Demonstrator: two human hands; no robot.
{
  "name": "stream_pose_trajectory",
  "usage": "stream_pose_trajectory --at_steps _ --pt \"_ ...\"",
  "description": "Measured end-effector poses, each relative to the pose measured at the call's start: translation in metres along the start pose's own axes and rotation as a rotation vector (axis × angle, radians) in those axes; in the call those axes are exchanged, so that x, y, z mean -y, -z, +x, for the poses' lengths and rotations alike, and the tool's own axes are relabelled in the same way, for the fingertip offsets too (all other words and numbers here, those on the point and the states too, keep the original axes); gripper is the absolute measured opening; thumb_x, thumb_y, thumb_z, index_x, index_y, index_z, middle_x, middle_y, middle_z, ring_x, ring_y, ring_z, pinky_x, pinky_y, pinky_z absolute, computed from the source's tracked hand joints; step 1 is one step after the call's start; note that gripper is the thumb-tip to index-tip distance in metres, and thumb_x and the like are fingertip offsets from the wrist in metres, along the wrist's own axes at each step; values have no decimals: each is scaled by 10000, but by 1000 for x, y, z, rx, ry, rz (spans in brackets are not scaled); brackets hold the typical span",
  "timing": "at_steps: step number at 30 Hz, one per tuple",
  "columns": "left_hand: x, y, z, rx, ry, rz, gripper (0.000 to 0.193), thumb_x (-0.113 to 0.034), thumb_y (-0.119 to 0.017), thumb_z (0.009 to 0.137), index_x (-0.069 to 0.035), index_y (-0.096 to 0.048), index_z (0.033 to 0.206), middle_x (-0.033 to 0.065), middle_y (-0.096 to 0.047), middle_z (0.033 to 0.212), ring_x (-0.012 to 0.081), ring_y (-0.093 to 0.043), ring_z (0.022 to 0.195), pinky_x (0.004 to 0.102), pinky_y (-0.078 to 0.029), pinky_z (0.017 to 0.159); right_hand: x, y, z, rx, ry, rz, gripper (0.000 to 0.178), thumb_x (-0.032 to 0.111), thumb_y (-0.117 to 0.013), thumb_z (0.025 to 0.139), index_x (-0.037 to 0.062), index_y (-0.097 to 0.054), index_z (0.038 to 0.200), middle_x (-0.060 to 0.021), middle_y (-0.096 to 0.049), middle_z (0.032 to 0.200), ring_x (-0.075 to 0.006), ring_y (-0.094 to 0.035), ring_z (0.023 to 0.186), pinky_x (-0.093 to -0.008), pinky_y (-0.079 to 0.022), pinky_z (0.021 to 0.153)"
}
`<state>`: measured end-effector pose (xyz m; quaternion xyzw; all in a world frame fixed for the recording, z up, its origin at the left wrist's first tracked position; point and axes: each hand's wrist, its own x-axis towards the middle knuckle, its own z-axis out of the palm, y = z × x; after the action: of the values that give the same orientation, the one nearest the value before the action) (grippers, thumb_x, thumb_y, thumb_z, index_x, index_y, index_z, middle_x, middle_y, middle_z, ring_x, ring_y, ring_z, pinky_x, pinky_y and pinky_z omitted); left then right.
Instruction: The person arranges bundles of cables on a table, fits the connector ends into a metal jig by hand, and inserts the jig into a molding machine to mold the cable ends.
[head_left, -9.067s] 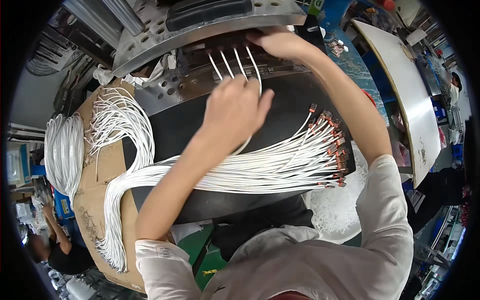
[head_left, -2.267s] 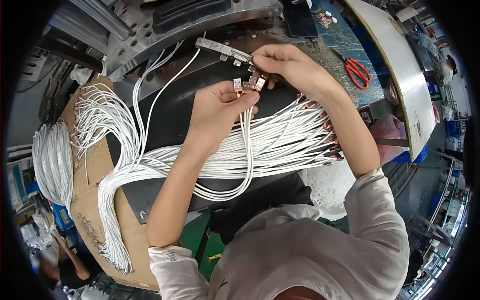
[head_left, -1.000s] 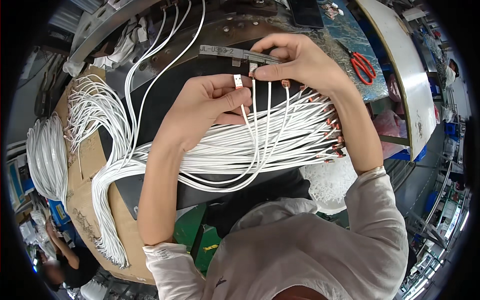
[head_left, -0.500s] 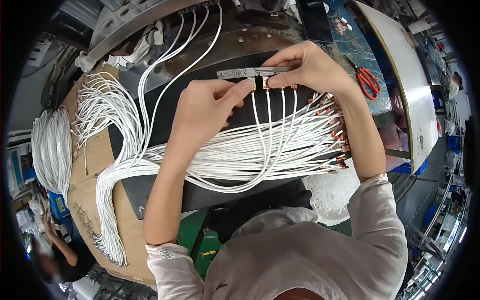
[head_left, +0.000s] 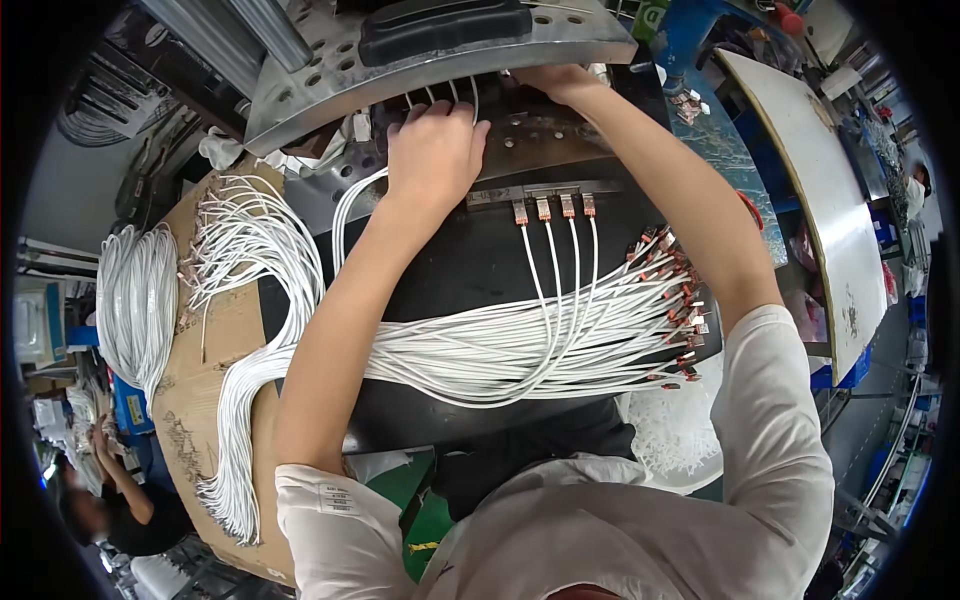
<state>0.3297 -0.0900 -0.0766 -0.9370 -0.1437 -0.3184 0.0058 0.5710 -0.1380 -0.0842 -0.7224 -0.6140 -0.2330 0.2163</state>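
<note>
White cables pass up from my left hand, which is closed over them, to beneath a thick metal press plate. Beside them, my right hand reaches under the same plate; its fingertips are hidden. Nearer to me, a narrow metal holding strip lies at the far edge of a black work surface. Several metal cable connectors sit side by side in the strip, their white leads hanging toward me. A large bundle of white cables with copper-coloured ends spreads below them.
A brown cardboard sheet on the left carries more cable ends, beside a coiled white cable bundle. Red-handled pliers lie behind my right forearm. A white tub stands near my right elbow. Another person works at far left.
Both hands have left the strip with its connectors and moved away from me to the press. My left hand has taken hold of the cables there. The view has shifted, showing more of the press.
</note>
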Motion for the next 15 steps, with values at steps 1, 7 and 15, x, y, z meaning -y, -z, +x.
stream_pose_trajectory --at_steps 1,7,15 --pt "-9 12 1 -83 8 -107 174 -196 -737 896 -23 -722 893 136 -695 849 353 -677 787 481 -576 731 3 2 0 20 3 -8 322 245 -681 940 41 -704 1188 -214 -685 1222 -344 -636 1162 -430 -498 1015" --pt "-52 130 -55 -177 -233 -454 113 -15 -765 768 -24 -659 728 91 -566 639 278 -546 584 384 -458 588 44 71 -24 47 -147 320 338 259 -698 936 34 -704 1188 -216 -704 1187 -389 -656 1130 -457 -512 978" --pt "78 184 -124 -57 387 349 335 -184 -638 1024 -11 -638 1311 222 -617 1303 377 -591 1201 473 -461 1029 40 135 -114 236 -237 238 240 184 -767 870 -2 -746 1021 -173 -721 967 -356 -681 995 -431 -527 900"
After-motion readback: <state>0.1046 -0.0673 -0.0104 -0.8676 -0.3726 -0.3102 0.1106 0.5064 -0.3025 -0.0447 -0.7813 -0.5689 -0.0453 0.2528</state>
